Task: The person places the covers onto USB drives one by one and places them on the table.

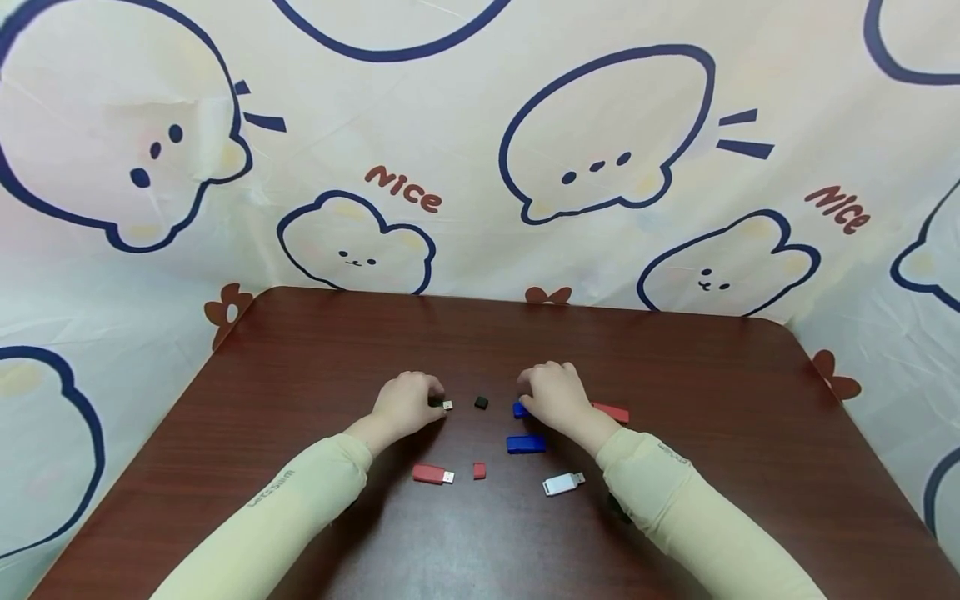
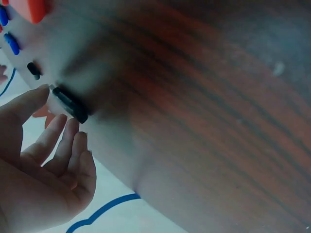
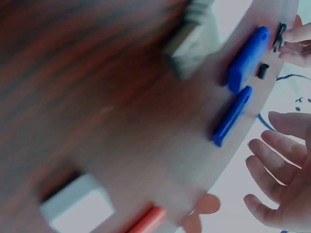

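Note:
My left hand (image 1: 407, 405) is at a black USB stick (image 2: 69, 104), its thumb and fingertips right at the stick's edge in the left wrist view. The stick's metal plug (image 1: 447, 406) points right, towards a small black cap (image 1: 481, 402). My right hand (image 1: 557, 397) hovers by a blue stick (image 3: 232, 119), its fingers spread and apart from it in the right wrist view. A second blue stick (image 1: 526, 444) lies nearer to me, below that hand.
Nearer to me lie a red USB stick (image 1: 430, 474), a red cap (image 1: 479, 471) and a white USB stick (image 1: 562, 484). Another red piece (image 1: 613, 412) is right of my right hand. Beneath the right sleeve a dark piece (image 1: 618, 507) is partly hidden. A patterned curtain (image 1: 480, 258) borders the brown table (image 1: 420, 333).

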`<act>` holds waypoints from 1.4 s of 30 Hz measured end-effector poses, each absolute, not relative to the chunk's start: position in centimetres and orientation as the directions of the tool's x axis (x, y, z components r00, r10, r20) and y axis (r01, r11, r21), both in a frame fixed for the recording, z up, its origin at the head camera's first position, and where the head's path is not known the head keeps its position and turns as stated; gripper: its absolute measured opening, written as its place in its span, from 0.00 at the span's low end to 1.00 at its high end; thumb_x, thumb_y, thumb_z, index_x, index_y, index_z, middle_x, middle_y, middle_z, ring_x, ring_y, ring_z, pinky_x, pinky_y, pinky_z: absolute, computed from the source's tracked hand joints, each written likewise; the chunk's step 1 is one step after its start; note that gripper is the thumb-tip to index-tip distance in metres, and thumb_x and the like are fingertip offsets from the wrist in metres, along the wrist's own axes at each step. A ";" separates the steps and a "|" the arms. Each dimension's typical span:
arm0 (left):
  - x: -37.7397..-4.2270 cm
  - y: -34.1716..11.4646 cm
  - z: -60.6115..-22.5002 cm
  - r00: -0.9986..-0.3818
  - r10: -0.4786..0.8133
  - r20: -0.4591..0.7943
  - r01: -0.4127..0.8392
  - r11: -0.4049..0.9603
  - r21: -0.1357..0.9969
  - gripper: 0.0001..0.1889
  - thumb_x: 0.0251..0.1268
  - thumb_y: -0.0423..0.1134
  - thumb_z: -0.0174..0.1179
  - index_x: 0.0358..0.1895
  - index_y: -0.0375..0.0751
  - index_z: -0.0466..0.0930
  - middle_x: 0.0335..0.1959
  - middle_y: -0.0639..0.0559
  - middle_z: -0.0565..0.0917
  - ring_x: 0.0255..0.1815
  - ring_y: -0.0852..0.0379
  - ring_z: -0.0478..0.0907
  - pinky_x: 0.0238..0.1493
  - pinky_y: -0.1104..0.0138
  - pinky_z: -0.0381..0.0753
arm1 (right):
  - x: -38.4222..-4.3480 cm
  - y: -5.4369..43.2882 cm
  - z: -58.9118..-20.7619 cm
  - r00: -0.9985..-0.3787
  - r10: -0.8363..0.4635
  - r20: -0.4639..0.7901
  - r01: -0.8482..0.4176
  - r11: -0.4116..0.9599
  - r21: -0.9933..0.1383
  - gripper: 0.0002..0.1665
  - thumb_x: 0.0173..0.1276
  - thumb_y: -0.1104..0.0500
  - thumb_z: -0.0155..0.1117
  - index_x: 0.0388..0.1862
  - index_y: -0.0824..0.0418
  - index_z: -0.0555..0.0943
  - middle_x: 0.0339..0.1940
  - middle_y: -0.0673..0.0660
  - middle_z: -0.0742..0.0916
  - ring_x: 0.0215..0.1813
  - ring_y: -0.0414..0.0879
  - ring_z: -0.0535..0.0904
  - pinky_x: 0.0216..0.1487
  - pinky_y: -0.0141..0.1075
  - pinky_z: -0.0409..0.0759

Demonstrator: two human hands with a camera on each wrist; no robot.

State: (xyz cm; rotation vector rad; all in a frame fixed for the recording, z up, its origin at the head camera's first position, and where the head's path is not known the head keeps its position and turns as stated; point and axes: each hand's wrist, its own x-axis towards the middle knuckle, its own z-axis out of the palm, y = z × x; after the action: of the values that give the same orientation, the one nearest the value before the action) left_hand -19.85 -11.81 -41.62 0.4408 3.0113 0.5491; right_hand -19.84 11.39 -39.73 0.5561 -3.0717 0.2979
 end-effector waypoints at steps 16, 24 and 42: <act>-19.7 -12.3 -42.4 -0.963 0.266 0.049 0.266 0.899 0.347 0.05 0.47 0.37 0.69 0.30 0.46 0.85 0.31 0.52 0.82 0.37 0.53 0.80 0.37 0.57 0.78 | -20.9 6.6 -40.6 -0.851 -0.525 0.019 -0.524 0.846 -0.096 0.05 0.57 0.56 0.68 0.33 0.53 0.84 0.33 0.51 0.87 0.39 0.49 0.82 0.40 0.44 0.77; -19.7 -12.3 -42.3 -0.965 0.258 0.041 0.256 0.897 0.361 0.05 0.48 0.37 0.68 0.30 0.46 0.85 0.31 0.52 0.82 0.37 0.53 0.80 0.37 0.58 0.78 | -21.0 6.0 -40.8 -0.859 -0.512 -0.010 -0.508 0.856 -0.095 0.04 0.59 0.58 0.67 0.35 0.53 0.85 0.35 0.51 0.87 0.39 0.46 0.83 0.37 0.42 0.80; -19.6 -12.3 -42.2 -0.970 0.241 0.007 0.227 0.901 0.371 0.05 0.50 0.38 0.68 0.31 0.45 0.85 0.33 0.52 0.82 0.38 0.53 0.80 0.37 0.58 0.79 | -20.9 5.4 -40.8 -0.887 -0.450 -0.097 -0.425 0.882 -0.204 0.03 0.58 0.62 0.67 0.31 0.56 0.81 0.32 0.51 0.86 0.35 0.44 0.81 0.33 0.38 0.80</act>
State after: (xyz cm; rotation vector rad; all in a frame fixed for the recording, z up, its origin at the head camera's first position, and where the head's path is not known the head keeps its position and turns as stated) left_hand -19.56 -12.27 -42.19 0.3729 3.0247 0.5827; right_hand -20.92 5.40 -40.80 0.7451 -3.1847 0.2916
